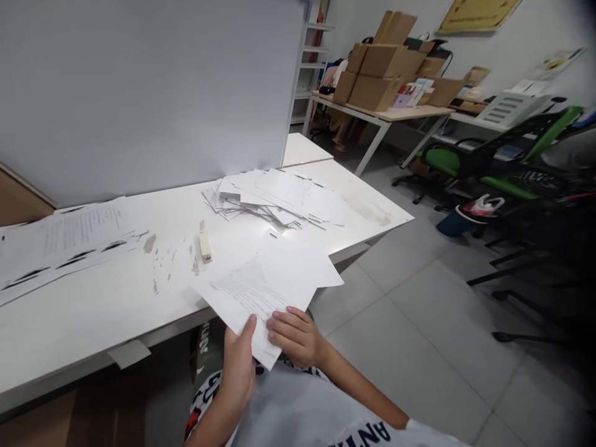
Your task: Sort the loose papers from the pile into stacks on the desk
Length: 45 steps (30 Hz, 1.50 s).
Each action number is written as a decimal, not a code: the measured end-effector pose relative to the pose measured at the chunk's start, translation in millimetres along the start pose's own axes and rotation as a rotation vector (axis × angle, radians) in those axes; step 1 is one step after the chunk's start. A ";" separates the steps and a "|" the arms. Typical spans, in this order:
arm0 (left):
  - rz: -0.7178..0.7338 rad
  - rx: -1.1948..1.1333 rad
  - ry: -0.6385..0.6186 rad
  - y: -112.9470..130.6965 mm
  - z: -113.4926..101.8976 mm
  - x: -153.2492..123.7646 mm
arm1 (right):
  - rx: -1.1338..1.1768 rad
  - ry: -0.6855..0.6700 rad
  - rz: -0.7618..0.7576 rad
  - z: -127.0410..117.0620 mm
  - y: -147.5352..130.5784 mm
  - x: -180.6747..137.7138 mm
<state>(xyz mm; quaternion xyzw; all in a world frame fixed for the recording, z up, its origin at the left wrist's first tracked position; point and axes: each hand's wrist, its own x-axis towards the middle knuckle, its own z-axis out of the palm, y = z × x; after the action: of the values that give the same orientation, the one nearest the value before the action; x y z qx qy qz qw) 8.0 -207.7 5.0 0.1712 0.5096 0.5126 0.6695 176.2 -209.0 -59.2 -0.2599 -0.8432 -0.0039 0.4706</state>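
A printed sheet of paper reaches over the desk's front edge toward me. My left hand is closed on its near left edge, the thumb on top and the fingers hidden beneath. My right hand lies on the sheet's right side, fingers stretched out across the print. Another white sheet lies under or behind it, its corner past the desk edge. A small cream-coloured block, possibly a stapler, rests on the desk. Farther back is a loose heap of papers.
More printed papers lie at the left on the white desk. A grey partition stands behind it. Beyond are cardboard boxes on another table, green chairs and a blue bin on the tiled floor.
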 end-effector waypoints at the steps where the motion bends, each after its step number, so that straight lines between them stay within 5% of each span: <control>1: 0.014 -0.010 0.016 -2.6 2.7 0.0 | 0.002 0.039 0.092 -0.1 -1.1 -7.5; 3: 0.004 -0.035 0.039 -7.5 5.3 1.9 | -0.026 0.275 0.400 2.2 -1.3 -25.5; 7: -0.098 -0.071 0.084 -10.1 3.8 8.0 | 0.170 0.955 1.098 8.2 14.4 -53.3; 9: -0.120 -0.063 0.095 -10.9 2.0 8.6 | 0.467 1.065 1.265 5.4 28.4 -54.8; 12: -0.141 -0.019 0.091 -15.1 -2.4 7.0 | 0.851 1.043 1.350 -5.5 51.9 -44.9; 14: -0.141 0.030 0.091 -17.8 -8.5 5.6 | 0.908 1.077 1.378 -12.9 67.7 -37.8; 18: -0.110 0.109 0.114 -18.0 -32.0 5.2 | 0.628 1.190 1.380 -27.7 103.9 -34.2; 22: -0.126 0.039 0.180 -17.9 -53.7 4.9 | 0.430 1.317 1.152 -61.8 161.9 -23.5; 26: -0.117 -0.011 0.183 -20.2 -53.4 1.2 | 0.540 1.200 1.145 -97.7 217.3 9.4; 29: 0.032 0.005 0.168 -20.5 -49.3 0.7 | 0.708 1.075 1.280 -101.7 222.8 26.4; 32: 0.135 0.035 0.196 -19.8 -54.4 3.2 | 0.823 0.908 1.353 -94.2 201.6 20.7; 40: 0.093 0.105 0.135 -8.5 -81.1 15.1 | 0.674 0.680 1.477 -101.3 144.2 -42.5; 45: 0.056 0.235 0.048 -1.0 -85.6 29.6 | 0.637 0.492 1.580 -75.3 95.9 -55.6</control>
<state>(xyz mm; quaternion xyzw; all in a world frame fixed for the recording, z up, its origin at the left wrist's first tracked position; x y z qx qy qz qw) -66.3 -207.8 -46.8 0.2502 0.5769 0.4718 0.6180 301.7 -169.1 -84.3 -0.6147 -0.2532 0.5013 0.5538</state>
